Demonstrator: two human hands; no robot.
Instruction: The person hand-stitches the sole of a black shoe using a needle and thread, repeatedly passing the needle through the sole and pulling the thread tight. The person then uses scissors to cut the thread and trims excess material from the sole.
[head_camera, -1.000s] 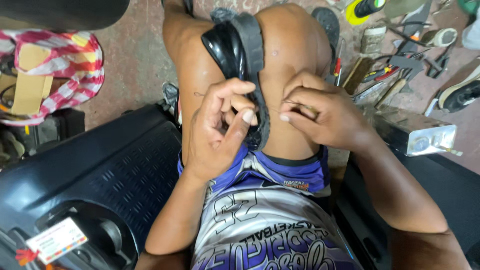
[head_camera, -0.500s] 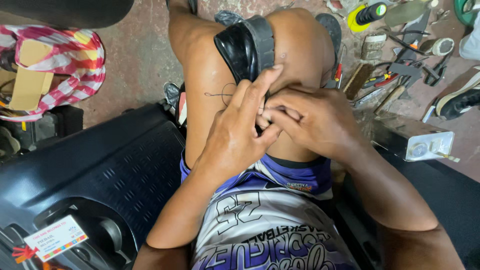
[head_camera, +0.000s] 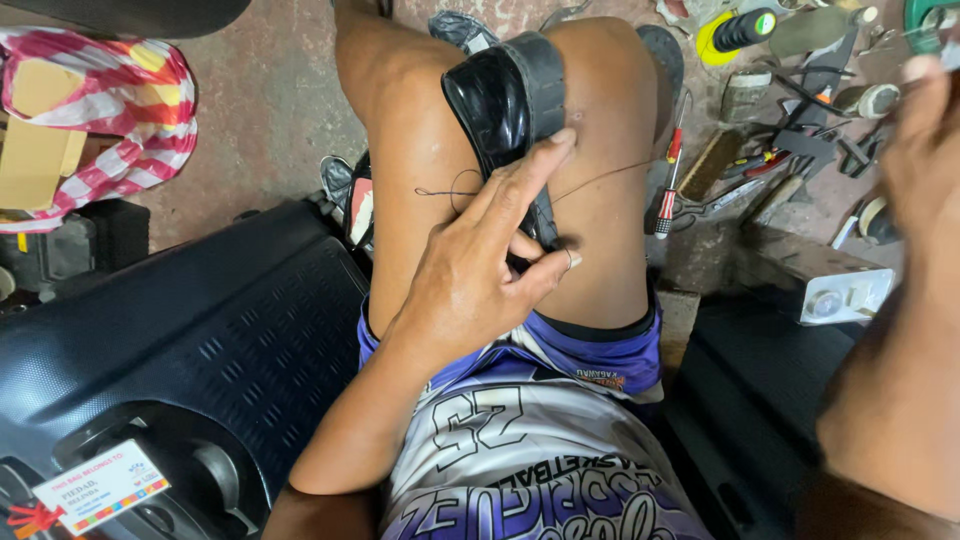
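While knee-clamped, glossy black shoe (head_camera: 497, 100) (thread (head_camera: 600, 180) taut)

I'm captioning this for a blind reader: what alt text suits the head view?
A left hand presses a black shoe between bare knees while the right hand pulls a thread taut to the side. Tools lie scattered on the floor.
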